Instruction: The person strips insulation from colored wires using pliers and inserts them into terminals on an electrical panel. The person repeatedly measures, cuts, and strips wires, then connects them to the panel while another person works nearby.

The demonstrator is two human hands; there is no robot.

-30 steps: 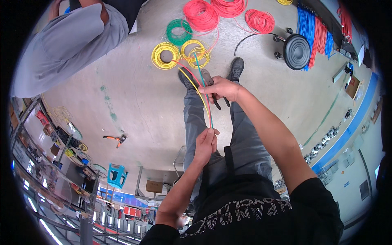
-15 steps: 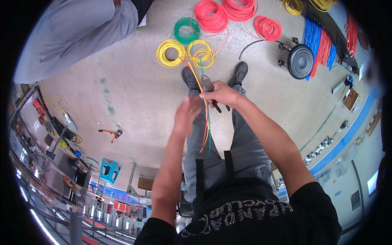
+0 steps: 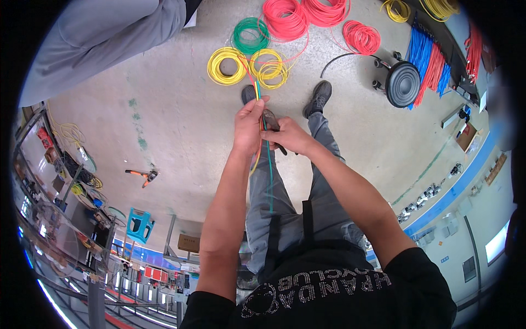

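My left hand [image 3: 248, 127] is closed around a small bundle of thin wires [image 3: 257, 92], yellow, green and red, whose upper ends stick out above my fingers. Below the hands hang the loose tails, the longest a green wire [image 3: 270, 181] over my trouser leg. Dark pliers [image 3: 270, 117] are in my closed right hand [image 3: 291, 136], their head beside the bundle and their handles showing under the palm. The right thumb and finger meet at the wires just below my left hand; whether they grip them too is hard to tell.
Yellow coils [image 3: 226, 66], a green coil [image 3: 251, 36] and red coils [image 3: 285, 21] lie on the floor beyond my shoes. A round black wheeled stool [image 3: 402, 84] stands right, by bundles of blue wires [image 3: 419, 52]. An orange-handled tool [image 3: 143, 176] lies left. Another person's grey-clad leg [image 3: 115, 49] is far left.
My left hand has moved up and right and closed on the wires near their upper ends. My right hand, with the pliers, has shifted slightly left and down.
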